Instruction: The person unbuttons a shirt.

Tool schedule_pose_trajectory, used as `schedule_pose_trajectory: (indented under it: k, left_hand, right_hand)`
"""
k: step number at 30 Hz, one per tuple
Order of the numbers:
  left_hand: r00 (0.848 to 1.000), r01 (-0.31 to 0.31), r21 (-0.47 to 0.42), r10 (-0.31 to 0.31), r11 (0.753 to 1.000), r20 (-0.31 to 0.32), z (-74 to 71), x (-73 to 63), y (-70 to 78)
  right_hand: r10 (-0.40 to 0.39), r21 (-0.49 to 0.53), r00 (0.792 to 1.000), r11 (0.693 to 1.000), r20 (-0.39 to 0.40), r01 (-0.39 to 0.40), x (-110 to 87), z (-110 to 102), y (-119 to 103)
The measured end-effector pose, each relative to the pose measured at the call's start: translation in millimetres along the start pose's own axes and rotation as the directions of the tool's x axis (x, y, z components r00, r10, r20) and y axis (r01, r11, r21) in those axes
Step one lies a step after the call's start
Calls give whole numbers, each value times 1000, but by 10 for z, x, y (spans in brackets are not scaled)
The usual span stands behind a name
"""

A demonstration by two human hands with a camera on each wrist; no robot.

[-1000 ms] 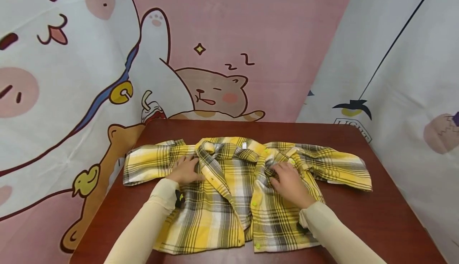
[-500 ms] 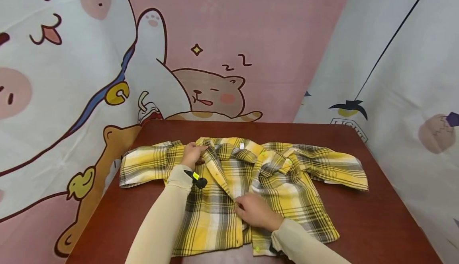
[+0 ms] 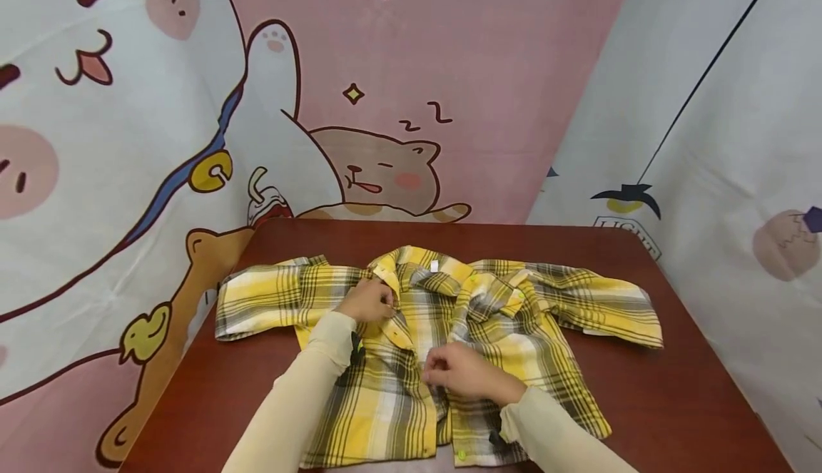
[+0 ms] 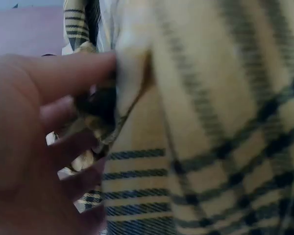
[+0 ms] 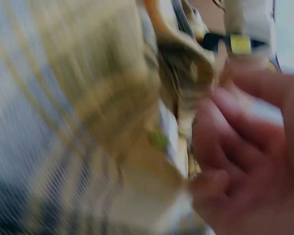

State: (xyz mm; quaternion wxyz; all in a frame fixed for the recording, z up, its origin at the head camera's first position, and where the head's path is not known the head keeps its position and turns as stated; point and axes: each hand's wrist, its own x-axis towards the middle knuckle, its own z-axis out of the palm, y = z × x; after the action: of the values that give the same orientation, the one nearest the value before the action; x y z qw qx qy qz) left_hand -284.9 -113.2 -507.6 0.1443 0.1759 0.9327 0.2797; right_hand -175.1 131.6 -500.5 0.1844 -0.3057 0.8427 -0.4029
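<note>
A yellow, grey and white plaid shirt (image 3: 379, 402) lies spread with its front parted and both sleeves stretched sideways. My left hand (image 3: 366, 300) holds the left front edge just below the collar (image 3: 420, 257). In the left wrist view, its thumb meets a fold of the cloth and the other fingers are partly hidden behind the fabric. Lower down, my right hand (image 3: 469, 373) pinches the left front edge near the middle opening; its fingers are curled in the right wrist view. A green button (image 5: 158, 139) shows on the right front panel beside that hand.
The shirt rests on a dark red-brown table (image 3: 674, 402). Behind and beside it hangs a cloth backdrop (image 3: 501, 102) printed with cartoon animals. A dark band with a yellow patch (image 5: 240, 44) is around the left wrist.
My left hand moved from the panel up to the collar, then slightly down and right along the edge. My right hand left the right panel for the middle opening. The left collar has shifted inward.
</note>
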Motion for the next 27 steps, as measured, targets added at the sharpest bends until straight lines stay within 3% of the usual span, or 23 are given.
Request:
schedule_pose_trajectory:
  k: [1,2,4,6,7,8,9,10,11,12,14,16,18,23,27]
  left_hand:
    - [999,33,-8,-33,999,-21,13,1,5]
    - [995,67,-46,-70,997,-69,22,15,9]
    - [972,122,-177,-154,977,-178,15,61,26]
    - [926,175,-315,-265,933,-268,-8,128,44]
    - [902,200,-371,-319,907,-293,-18,168,42]
    - [877,226,-421,-372,878,-304,-28,204,38]
    - [856,251,-460,-417,852,-304,-38,239,28]
    - [841,273,-489,-452,828,-296,-43,270,11]
    - [835,287,-500,-469,817,-288,-47,298,-10]
    - [840,295,-488,-466,821,-276,-44,320,-38]
    - [869,293,-426,-424,856,-255,-21,339,-97]
    - [900,267,-378,-370,887,-232,7,330,-156]
    - [916,246,-339,-332,908,-224,32,297,-192]
    - [919,230,-302,-308,925,-244,34,211,-132]
    - [921,235,-201,-284,951,-267,5,189,-15]
  right_hand:
    - [9,-21,994,1000,-106,-12,37,-62,54]
    - [24,-48,975,998,-223,-35,78,-135,122]
    - [53,-92,895,990,-442,-104,168,-311,291]
    - [79,-106,803,979,-591,-174,258,-502,475]
    - [92,-110,767,972,-635,-207,295,-584,567]
    - [105,-113,747,965,-657,-236,325,-654,652]
    - [123,-109,743,961,-658,-255,351,-713,728]
    - [147,-106,754,955,-640,-276,372,-758,792]
    - [168,-107,778,951,-605,-289,390,-789,849]
    - [196,-103,805,948,-560,-302,401,-807,888]
    - [251,-79,846,943,-470,-323,411,-818,936]
    - [292,-40,861,940,-417,-338,419,-808,943]
    - [305,-25,851,937,-427,-348,425,-796,934]
    - [282,-89,800,919,-529,-383,412,-800,921]
    - [265,-221,795,870,-546,-442,429,-819,831]
